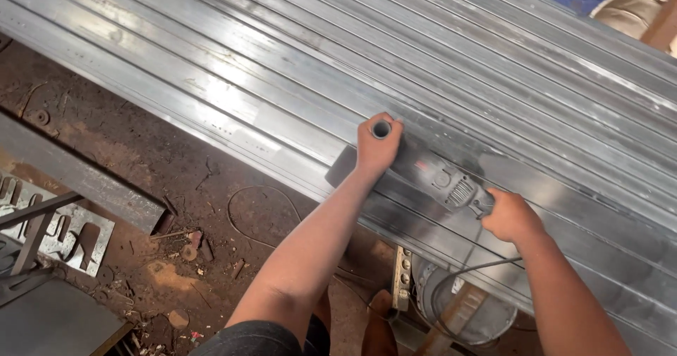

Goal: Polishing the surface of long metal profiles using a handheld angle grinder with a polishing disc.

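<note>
The grinder [441,179] lies across a stack of long steel tubes [233,81], its dark body slanting from upper left down to lower right. The left hand [377,144] is wrapped around the side handle, whose hollow end shows between thumb and fingers; that grip is closed tight on the handle. The right hand [511,218] is closed around the rear of the body, just behind the vent slots, with the cord [465,275] looping down from it toward a pail [465,306] below.

By its look the tool is dense and rigid, likely nose-heavy, so 2 holds set well apart, as here, suit it: 1 on the side handle and 1 on the tail. The casing looks hard and a little slick with dust. The disc end is hidden under the left hand, so its contact with the metal cannot be told. The tubes are stiff, smooth and shiny, probably slippery. The dirt floor [141,172] beneath is littered with scraps.
</note>
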